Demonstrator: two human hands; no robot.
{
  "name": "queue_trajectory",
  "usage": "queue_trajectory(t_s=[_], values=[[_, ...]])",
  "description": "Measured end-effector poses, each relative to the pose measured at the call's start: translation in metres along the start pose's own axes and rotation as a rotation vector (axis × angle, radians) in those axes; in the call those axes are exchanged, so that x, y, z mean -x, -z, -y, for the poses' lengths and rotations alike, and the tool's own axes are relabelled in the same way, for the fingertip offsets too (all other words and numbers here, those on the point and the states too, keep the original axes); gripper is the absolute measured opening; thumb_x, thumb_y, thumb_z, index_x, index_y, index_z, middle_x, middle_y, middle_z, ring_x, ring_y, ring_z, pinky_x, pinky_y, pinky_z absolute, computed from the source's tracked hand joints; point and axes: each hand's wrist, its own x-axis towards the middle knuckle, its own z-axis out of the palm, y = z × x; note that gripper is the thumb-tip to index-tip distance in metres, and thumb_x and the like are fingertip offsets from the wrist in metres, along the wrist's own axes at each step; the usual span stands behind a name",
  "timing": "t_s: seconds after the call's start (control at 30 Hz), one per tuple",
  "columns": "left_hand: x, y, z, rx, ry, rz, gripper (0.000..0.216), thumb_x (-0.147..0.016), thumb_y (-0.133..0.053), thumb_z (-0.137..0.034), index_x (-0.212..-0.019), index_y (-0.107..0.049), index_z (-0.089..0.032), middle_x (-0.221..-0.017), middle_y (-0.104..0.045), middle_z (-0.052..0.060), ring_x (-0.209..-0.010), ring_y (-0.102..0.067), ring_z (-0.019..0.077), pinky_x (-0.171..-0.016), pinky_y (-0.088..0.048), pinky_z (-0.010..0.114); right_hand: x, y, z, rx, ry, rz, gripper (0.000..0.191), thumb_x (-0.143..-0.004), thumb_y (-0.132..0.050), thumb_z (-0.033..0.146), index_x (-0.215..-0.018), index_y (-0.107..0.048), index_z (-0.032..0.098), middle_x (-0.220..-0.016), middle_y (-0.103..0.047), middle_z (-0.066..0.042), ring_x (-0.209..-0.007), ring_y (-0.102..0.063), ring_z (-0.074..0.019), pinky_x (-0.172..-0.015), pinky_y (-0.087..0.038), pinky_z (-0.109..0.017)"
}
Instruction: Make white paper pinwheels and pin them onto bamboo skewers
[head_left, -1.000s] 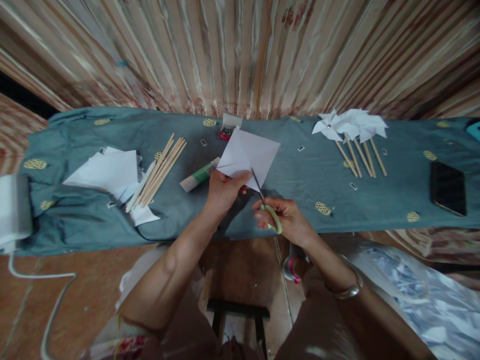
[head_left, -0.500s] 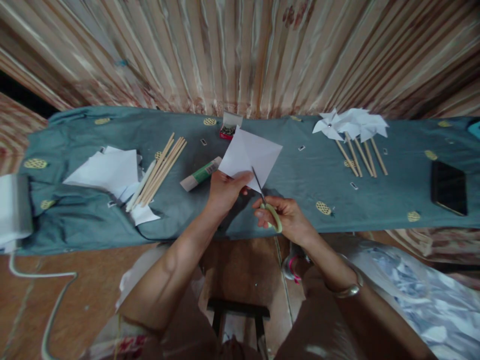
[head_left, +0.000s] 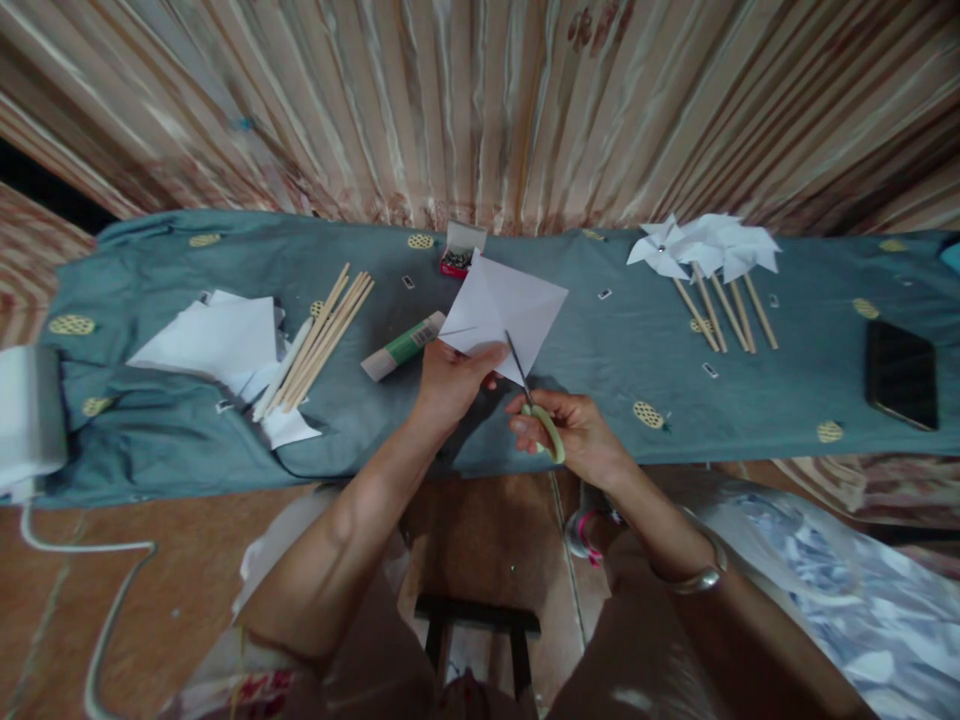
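Stretching across the view, the cloth-covered table (head_left: 585,340) carries paper work at several stages. By its far edge, towards the right end, lie several white pinwheels (head_left: 720,250) on sticks, overlapping and apparently complete. Towards the left end rests a pile of white paper (head_left: 232,335), seemingly unused, and beside it a bundle of wooden sticks (head_left: 330,345) with no heads on them. The paper sheet (head_left: 514,295) being worked on is held above the table's middle, turned corner towards the person. It appears only partly cut: one slit shows at its left corner, the blades lie along its near corner, and no cut shows at the far or right corner. Its corners are not folded in, and it has no stick. The left hand (head_left: 454,380) is closed in a pinch on the sheet's near-left side, thumb on top. The right hand (head_left: 574,425) is curled round the handles of the scissors (head_left: 531,404); how far the blades are parted cannot be told. Left of the sheet lies a glue stick (head_left: 403,347); by the far edge stands a small open box (head_left: 466,238) holding tiny pins (head_left: 456,258).
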Motion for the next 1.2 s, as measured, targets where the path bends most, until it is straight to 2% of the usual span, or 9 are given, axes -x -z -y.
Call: queue_trajectory(t_s=[0.4, 0.8, 1.0, 1.2], values=[[0.002, 0.000, -0.004, 0.003, 0.008, -0.023, 0.011, -0.062, -0.072, -0.020, -0.067, -0.063, -0.017, -0.059, -0.061, -0.001, -0.047, -0.051, 0.0122, -0.043, -0.040, 0.025, -0.002, -0.001, 0.000, -0.013, 0.014, -0.009, 0.039, -0.054, -0.087, 0.048, -0.070, -0.066, 0.019, -0.050, -0.059, 0.005, -0.043, -0.050, -0.0068, -0.044, -0.041, -0.020], [0.001, 0.000, -0.003, 0.017, 0.013, -0.025, 0.012, -0.062, -0.072, -0.023, -0.062, -0.062, -0.018, -0.054, -0.060, -0.002, -0.045, -0.049, 0.0111, -0.042, -0.040, 0.024, -0.003, -0.003, 0.000, 0.012, 0.029, -0.036, 0.042, -0.055, -0.085, 0.052, -0.070, -0.064, 0.019, -0.048, -0.058, 0.006, -0.041, -0.047, -0.0063, -0.042, -0.040, -0.020], [-0.003, 0.004, -0.005, 0.062, 0.022, -0.058, 0.017, -0.059, -0.075, -0.027, -0.065, -0.064, -0.017, -0.059, -0.062, -0.001, -0.047, -0.051, 0.0104, -0.044, -0.040, 0.023, 0.002, -0.002, 0.000, 0.058, 0.006, 0.021, 0.041, -0.058, -0.084, 0.052, -0.074, -0.065, 0.019, -0.057, -0.062, 0.003, -0.049, -0.053, -0.0085, -0.047, -0.043, -0.020], [-0.015, 0.014, -0.008, 0.139, -0.022, -0.158, 0.017, -0.058, -0.078, -0.025, -0.067, -0.066, -0.017, -0.068, -0.067, 0.000, -0.058, -0.056, 0.0114, -0.049, -0.042, 0.021, 0.007, 0.010, 0.001, 0.115, -0.027, 0.093, 0.040, -0.063, -0.082, 0.051, -0.080, -0.066, 0.018, -0.061, -0.063, 0.003, -0.054, -0.056, -0.0091, -0.052, -0.044, -0.021]])
